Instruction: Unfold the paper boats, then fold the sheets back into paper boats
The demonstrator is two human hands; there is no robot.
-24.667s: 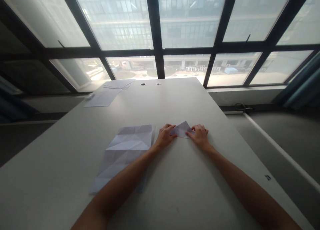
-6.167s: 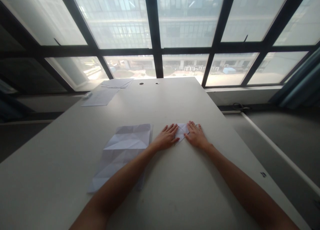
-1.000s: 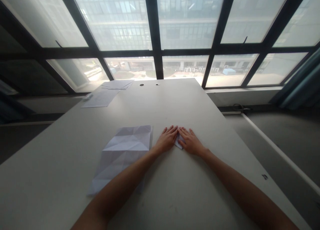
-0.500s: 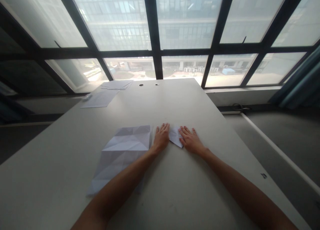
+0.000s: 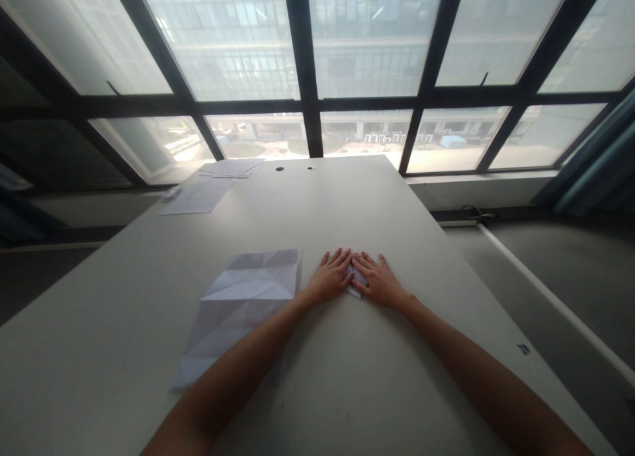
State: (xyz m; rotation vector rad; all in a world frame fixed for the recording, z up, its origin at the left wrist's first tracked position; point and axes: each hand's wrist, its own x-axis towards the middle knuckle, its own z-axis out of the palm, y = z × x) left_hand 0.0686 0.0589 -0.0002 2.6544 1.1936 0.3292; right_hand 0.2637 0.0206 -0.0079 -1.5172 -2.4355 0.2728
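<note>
A small folded piece of white paper (image 5: 354, 290) lies on the white table, mostly covered by my two hands. My left hand (image 5: 331, 275) rests flat on its left part, fingers stretched out and pointing away from me. On its right part lies my right hand (image 5: 378, 278), also flat with the fingers spread. The fingertips of both hands nearly meet over the paper. Left of my hands is a larger creased sheet of paper (image 5: 248, 297), spread out, with my left forearm passing over its lower right part.
The white table (image 5: 317, 211) reaches to the window (image 5: 367, 39). Several loose sheets (image 5: 198, 196) lie at its far left corner. Two round holes, one of them a larger cable hole (image 5: 280, 169), sit near the far edge. A small dark mark (image 5: 524, 349) is near the right edge.
My left hand has slid right across the folded paper, close against my right hand, and covers more of it. My right hand has barely moved.
</note>
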